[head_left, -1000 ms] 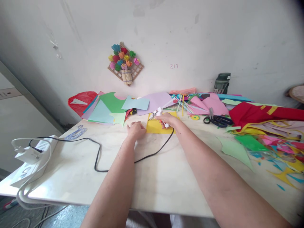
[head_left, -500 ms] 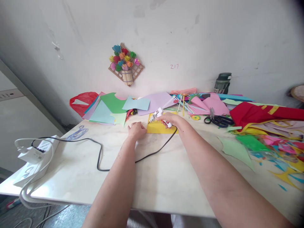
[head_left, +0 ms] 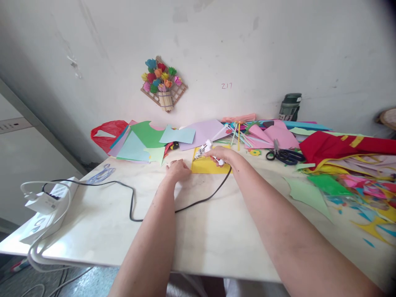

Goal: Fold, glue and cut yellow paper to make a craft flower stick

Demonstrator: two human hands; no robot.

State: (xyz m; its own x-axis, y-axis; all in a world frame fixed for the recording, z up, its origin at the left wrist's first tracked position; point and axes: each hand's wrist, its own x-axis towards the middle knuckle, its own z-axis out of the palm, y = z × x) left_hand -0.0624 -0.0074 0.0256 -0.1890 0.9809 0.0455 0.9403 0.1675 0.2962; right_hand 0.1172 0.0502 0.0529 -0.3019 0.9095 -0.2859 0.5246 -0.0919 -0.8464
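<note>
A yellow sheet of paper (head_left: 204, 166) lies on the table in front of me. My right hand (head_left: 223, 155) is wrapped round a white corded tool (head_left: 208, 145), whose metal front end is over the sheet's left part. A black cord runs from the tool's handle across the table. My left hand (head_left: 178, 170) rests on the table at the sheet's left edge, with its fingers bent; whether anything is under them is hidden.
A power strip (head_left: 63, 206) with plugs is at the left. Coloured papers (head_left: 139, 140) line the back. Scissors (head_left: 284, 156), red cloth (head_left: 328, 148) and paper scraps lie to the right. A dark bottle (head_left: 290, 108) stands by the wall.
The black cord has shifted slightly on the table. Both hands and the tool are in nearly the same place over the yellow sheet.
</note>
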